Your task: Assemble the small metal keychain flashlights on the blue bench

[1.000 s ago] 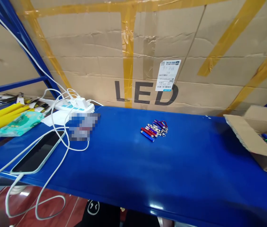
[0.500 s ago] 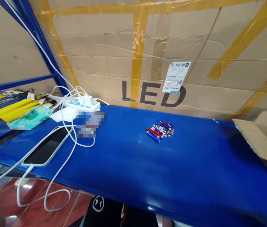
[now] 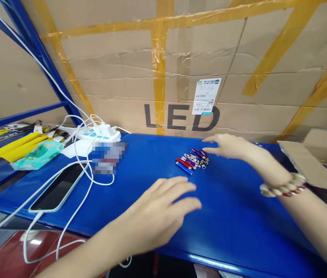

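A small heap of little red, blue and purple keychain lights [image 3: 191, 159] lies on the blue shelf top [image 3: 152, 166], toward the back. My right hand [image 3: 226, 146] reaches in from the right, fingers stretched out, its tips at the heap's right edge; a bead bracelet [image 3: 282, 188] sits on that wrist. Nearer me, my left hand [image 3: 163, 206] hovers flat above the blue surface, fingers apart, holding nothing, a short way in front of the heap.
A phone [image 3: 59, 187] on a white cable lies at the left, behind it a white power strip [image 3: 100, 134]. Yellow sheets and a green packet [image 3: 37, 154] sit farther left. An open cardboard box [image 3: 319, 170] stands at the right. A large taped carton marked LED [image 3: 181, 69] closes the back.
Both hands have come into view; earlier the shelf top showed no hands. My right hand has reached the heap and my left has moved over the surface in front of it.
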`<action>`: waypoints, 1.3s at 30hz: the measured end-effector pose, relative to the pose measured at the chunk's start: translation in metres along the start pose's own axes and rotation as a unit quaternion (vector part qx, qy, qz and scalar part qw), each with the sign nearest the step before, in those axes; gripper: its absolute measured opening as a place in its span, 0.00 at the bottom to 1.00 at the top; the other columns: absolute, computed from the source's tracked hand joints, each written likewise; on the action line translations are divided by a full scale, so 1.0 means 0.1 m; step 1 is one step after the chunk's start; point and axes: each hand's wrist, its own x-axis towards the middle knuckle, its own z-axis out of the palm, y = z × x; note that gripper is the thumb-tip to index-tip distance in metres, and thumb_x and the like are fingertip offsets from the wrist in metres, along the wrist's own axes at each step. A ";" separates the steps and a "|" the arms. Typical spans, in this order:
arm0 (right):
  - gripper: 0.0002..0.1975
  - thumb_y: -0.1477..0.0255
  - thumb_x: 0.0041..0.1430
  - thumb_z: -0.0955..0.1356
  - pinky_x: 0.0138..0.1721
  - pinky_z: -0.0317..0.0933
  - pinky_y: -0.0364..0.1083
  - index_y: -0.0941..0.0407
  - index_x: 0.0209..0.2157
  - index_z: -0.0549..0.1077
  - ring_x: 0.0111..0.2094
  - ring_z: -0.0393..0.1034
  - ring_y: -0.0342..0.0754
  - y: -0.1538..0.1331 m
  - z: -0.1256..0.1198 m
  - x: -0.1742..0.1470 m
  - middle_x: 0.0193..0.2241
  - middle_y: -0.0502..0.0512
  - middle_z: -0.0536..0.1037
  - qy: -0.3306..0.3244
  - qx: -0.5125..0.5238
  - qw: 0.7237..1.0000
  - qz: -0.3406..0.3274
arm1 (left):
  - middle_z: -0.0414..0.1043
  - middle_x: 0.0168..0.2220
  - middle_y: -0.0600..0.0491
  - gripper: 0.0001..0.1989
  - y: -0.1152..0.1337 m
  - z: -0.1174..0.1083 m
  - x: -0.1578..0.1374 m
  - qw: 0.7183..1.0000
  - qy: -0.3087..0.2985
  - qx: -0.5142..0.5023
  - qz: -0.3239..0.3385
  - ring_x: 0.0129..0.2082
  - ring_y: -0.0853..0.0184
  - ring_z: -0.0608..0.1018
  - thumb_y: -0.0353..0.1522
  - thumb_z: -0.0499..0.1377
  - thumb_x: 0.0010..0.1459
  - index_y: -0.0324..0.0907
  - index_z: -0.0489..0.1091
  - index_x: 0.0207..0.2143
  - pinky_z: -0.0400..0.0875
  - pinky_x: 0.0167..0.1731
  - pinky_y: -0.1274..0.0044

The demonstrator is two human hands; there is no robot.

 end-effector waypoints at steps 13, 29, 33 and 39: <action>0.12 0.71 0.56 0.62 0.34 0.60 0.44 0.58 0.39 0.73 0.27 0.67 0.43 -0.06 0.52 0.29 0.35 0.60 0.69 -0.023 0.078 0.990 -0.114 | 0.25 0.61 0.52 0.53 -0.90 0.73 1.06 0.992 -0.098 -0.058 -0.061 0.60 0.59 0.31 0.60 0.48 0.42 0.42 0.31 0.62 0.33 0.58 0.65; 0.12 0.62 0.51 0.64 0.27 0.58 0.41 0.51 0.33 0.75 0.20 0.65 0.39 0.30 -0.01 0.10 0.28 0.47 0.74 -0.018 0.120 0.992 0.032 | 0.38 0.61 0.56 0.42 -0.80 0.92 1.48 0.997 -0.077 0.008 -0.008 0.60 0.55 0.35 0.60 0.43 0.46 0.51 0.48 0.59 0.24 0.54 0.57; 0.14 0.60 0.52 0.63 0.24 0.56 0.39 0.52 0.35 0.74 0.20 0.65 0.39 0.32 -0.12 0.03 0.26 0.48 0.73 -0.001 0.137 0.989 0.052 | 0.41 0.60 0.57 0.33 -0.71 0.98 1.55 0.996 -0.084 0.004 0.010 0.60 0.56 0.41 0.55 0.42 0.53 0.53 0.50 0.58 0.29 0.54 0.56; 0.12 0.63 0.51 0.64 0.26 0.57 0.40 0.50 0.36 0.74 0.22 0.65 0.38 0.31 -0.17 0.00 0.30 0.46 0.74 0.064 0.142 0.985 0.070 | 0.44 0.59 0.59 0.23 -0.82 0.96 1.51 0.995 -0.089 0.029 -0.032 0.59 0.58 0.48 0.46 0.40 0.60 0.54 0.55 0.55 0.44 0.54 0.60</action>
